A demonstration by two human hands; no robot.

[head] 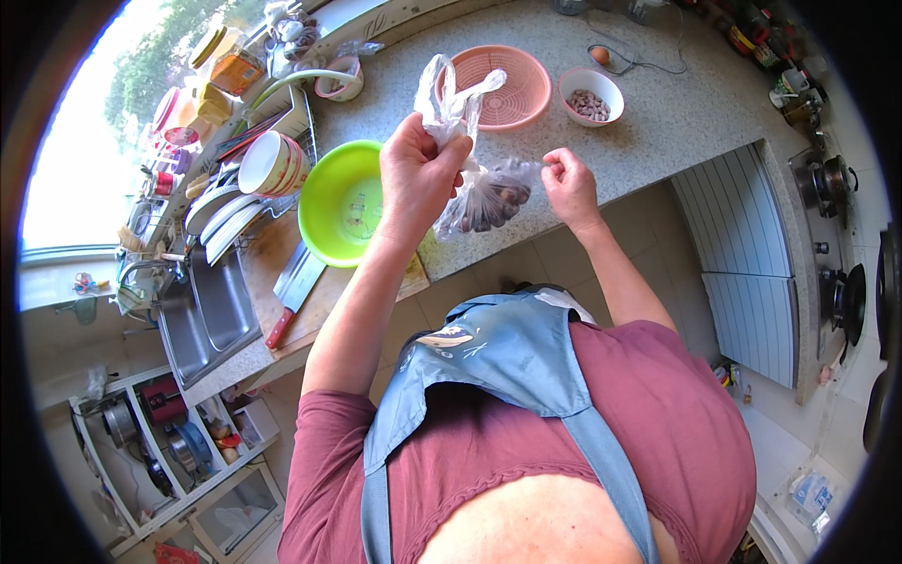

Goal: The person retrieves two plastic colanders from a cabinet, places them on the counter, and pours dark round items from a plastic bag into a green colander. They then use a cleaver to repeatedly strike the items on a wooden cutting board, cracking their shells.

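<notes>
My left hand (pixel 426 166) grips the gathered neck of a thin, clear plastic bag (pixel 458 211), with its white twisted handles sticking up above my fist. Dark brown, rounded pieces (pixel 509 197) show through the film in the bag's lower part, which hangs over the counter's front edge. To the right, my right hand (pixel 569 185) has its fingers curled close to the bag's side; whether it pinches the film I cannot tell. Behind the bag is a pink plastic colander (pixel 518 106). A white bowl (pixel 612 88) beside it contains pinkish beans (pixel 589 106).
A green basin (pixel 324 204) stands left of my left arm, partly on a wooden cutting board (pixel 338 310). A cleaver (pixel 299 282) lies there, its handle toward me. Farther left are stacked bowls (pixel 264 162) and a steel sink (pixel 218 303). An egg (pixel 600 56) rests by a cable.
</notes>
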